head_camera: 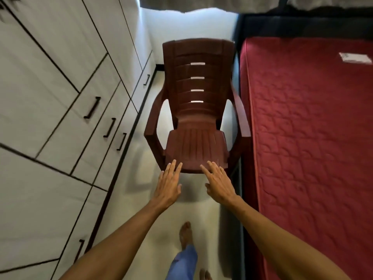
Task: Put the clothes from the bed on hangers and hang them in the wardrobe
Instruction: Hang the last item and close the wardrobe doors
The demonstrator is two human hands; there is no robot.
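The bed (314, 138) fills the right side, its red quilted mattress bare except for a small white label near the top right. I see no clothes and no hangers. The white wardrobe (50, 98), with black handles and its doors closed, runs along the left. My left hand (168, 184) and my right hand (219, 183) reach forward side by side with straight fingers, holding nothing. Their fingertips lie over the front edge of a brown plastic chair (196, 122); contact cannot be told.
The chair stands in the narrow aisle between wardrobe and bed, blocking the way ahead. Pale floor (141, 178) lies below my arms, with my bare feet and a blue trouser leg (183, 263) at the bottom. A white wall closes the aisle behind the chair.
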